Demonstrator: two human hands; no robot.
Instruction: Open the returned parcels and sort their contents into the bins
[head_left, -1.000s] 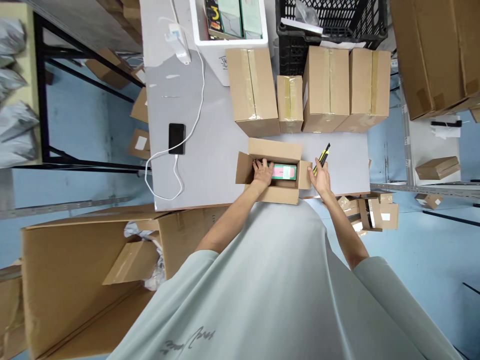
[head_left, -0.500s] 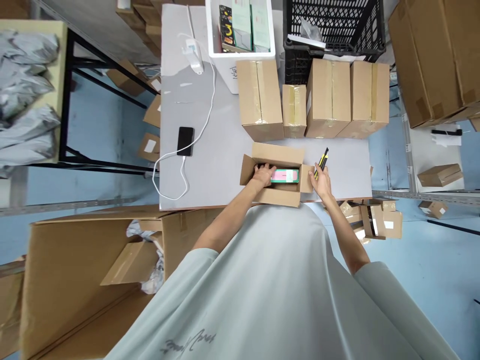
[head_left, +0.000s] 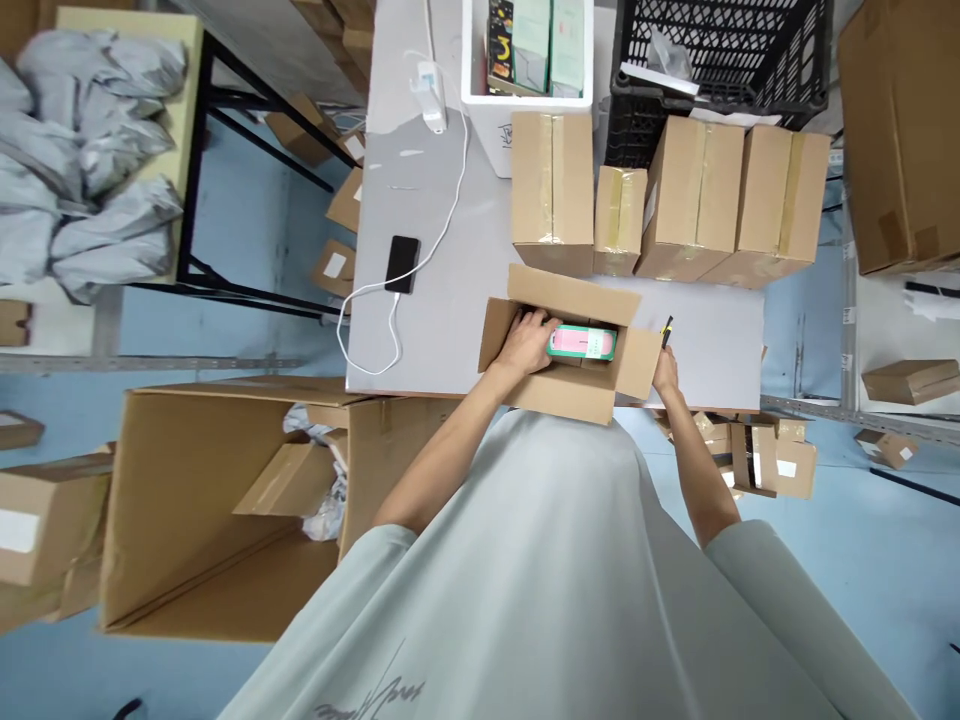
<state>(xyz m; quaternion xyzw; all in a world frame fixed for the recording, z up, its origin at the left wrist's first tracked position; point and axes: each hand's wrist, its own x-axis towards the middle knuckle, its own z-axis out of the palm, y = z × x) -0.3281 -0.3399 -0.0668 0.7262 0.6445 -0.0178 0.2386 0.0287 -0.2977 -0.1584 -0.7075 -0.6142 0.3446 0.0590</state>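
Note:
An opened cardboard box (head_left: 574, 292) with its flaps spread stands at the table's front edge. My left hand (head_left: 527, 343) reaches into its left end, closed on the near end of a pink and green package (head_left: 576, 341) with a pale label. The package lies lengthwise in the box opening; part of my fingers is hidden behind it. Just beyond the right flap, my right hand (head_left: 665, 373) is wrapped round a black and yellow utility knife (head_left: 667, 331) that points away from me.
Several taped cartons (head_left: 553, 180) line the back, before a white bin (head_left: 487, 125) of boxed goods and a black crate (head_left: 720, 100). At left a phone (head_left: 403, 263) lies by a white cable. A large open carton (head_left: 187, 560) stands on the floor, lower left.
The package sits higher and slightly tilted, with my left hand at its end. My right hand has come off the box's right flap, knife still in it. The whole view has shifted.

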